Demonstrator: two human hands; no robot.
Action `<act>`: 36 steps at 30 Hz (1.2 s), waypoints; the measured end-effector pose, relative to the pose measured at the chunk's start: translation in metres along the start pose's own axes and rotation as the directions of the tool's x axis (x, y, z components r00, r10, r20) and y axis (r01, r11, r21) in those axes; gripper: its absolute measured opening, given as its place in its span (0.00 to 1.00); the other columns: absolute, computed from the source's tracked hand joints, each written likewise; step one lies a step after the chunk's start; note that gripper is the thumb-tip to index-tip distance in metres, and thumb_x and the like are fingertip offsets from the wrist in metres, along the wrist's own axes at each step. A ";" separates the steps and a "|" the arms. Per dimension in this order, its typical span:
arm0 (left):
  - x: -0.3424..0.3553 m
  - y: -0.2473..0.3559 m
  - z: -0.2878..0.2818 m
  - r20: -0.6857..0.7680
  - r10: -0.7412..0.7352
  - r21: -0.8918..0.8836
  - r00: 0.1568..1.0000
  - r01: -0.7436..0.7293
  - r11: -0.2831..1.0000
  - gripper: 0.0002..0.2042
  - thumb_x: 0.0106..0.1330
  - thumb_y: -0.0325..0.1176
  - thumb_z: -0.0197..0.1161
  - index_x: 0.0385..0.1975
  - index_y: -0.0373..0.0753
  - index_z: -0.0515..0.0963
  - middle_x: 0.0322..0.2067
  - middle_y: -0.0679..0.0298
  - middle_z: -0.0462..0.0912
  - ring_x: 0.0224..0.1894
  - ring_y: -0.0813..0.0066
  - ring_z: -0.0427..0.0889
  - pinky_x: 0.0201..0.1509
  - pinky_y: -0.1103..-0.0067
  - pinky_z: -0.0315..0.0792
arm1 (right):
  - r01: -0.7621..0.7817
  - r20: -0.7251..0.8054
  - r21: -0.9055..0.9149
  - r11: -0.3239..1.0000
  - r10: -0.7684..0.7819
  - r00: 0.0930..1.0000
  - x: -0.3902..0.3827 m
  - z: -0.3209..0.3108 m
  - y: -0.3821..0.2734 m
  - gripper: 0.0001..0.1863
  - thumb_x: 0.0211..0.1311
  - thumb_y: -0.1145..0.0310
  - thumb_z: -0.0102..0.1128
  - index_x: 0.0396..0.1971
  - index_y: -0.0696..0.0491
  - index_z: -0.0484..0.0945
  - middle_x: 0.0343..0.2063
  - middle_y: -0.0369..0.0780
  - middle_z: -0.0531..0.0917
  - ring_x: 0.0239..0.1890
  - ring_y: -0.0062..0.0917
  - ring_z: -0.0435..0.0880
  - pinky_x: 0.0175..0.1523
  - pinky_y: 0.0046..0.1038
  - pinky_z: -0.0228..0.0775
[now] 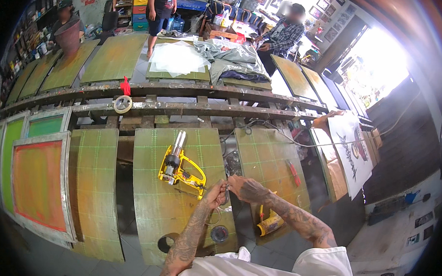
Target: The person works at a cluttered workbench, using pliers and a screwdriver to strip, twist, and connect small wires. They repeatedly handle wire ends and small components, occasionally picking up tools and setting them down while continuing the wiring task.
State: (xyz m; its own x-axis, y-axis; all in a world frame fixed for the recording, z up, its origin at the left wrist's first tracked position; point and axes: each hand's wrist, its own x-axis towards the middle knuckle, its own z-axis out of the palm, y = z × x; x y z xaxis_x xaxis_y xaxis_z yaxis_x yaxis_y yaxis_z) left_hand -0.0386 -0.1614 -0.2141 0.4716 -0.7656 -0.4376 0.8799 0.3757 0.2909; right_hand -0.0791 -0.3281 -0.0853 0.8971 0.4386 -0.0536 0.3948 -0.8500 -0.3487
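Note:
My left hand (215,194) and my right hand (247,188) meet over the right edge of the middle board, both closed with fingers pinched together. Whatever small piece they hold between them is too small to make out. Left of them lies an opened heat gun (173,160), its yellow shell half exposing the dark motor and silver nozzle. A separate yellow shell part (270,225) rests under my right forearm. Below my hands sit a thin looped cable (216,217) and a round black part (219,233). A dark ring-shaped part (166,242) is partly covered by my left forearm.
A red-handled tool (294,174) lies on the right board. Framed printing screens (41,179) lean at the left. Beyond the metal rails (183,108), with a tape roll (123,104), stand other people. A grey cable (299,143) crosses toward printed sheets (349,153). Gaps separate the boards.

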 end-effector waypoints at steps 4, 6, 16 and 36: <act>-0.004 0.010 0.007 -0.034 -0.073 0.037 0.997 0.074 0.997 0.14 0.76 0.43 0.58 0.25 0.51 0.70 0.16 0.80 0.62 0.10 0.89 0.58 0.13 0.85 0.55 | 0.120 0.145 -0.093 0.988 -0.106 0.984 0.010 -0.003 0.012 0.10 0.75 0.67 0.57 0.40 0.58 0.71 0.30 0.47 0.78 0.34 0.47 0.83 0.38 0.44 0.76; 0.000 0.010 0.006 0.006 -0.111 0.038 0.994 0.111 0.993 0.15 0.76 0.44 0.57 0.25 0.51 0.70 0.16 0.80 0.63 0.10 0.89 0.58 0.12 0.86 0.55 | 0.217 0.084 0.035 0.976 -0.219 0.972 0.011 0.010 0.029 0.09 0.74 0.67 0.58 0.38 0.59 0.72 0.28 0.48 0.78 0.32 0.46 0.83 0.37 0.44 0.75; 0.037 -0.009 -0.027 0.130 -0.139 -0.133 0.982 0.156 0.979 0.14 0.80 0.41 0.52 0.26 0.49 0.70 0.16 0.80 0.65 0.11 0.88 0.60 0.13 0.87 0.57 | 0.086 0.035 0.303 0.949 -0.101 0.994 0.021 -0.003 0.012 0.15 0.66 0.64 0.66 0.24 0.58 0.75 0.19 0.48 0.78 0.20 0.43 0.76 0.29 0.39 0.70; -0.034 -0.016 -0.013 0.147 0.454 0.845 0.879 -0.350 0.404 0.24 0.75 0.56 0.60 0.54 0.40 0.82 0.43 0.63 0.90 0.43 0.73 0.88 0.50 0.73 0.80 | -0.214 -0.586 0.334 0.918 0.380 0.716 -0.048 0.065 -0.051 0.10 0.65 0.70 0.63 0.25 0.56 0.74 0.17 0.43 0.74 0.19 0.30 0.74 0.28 0.35 0.68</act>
State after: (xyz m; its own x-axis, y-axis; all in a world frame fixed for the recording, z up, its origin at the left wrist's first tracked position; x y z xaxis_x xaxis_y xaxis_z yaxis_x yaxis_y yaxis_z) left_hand -0.0683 -0.1346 -0.2147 0.8052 -0.5793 -0.1270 0.1407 -0.0214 0.9898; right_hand -0.1549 -0.2870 -0.1262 0.9085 -0.1801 0.3770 0.1039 -0.7766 -0.6214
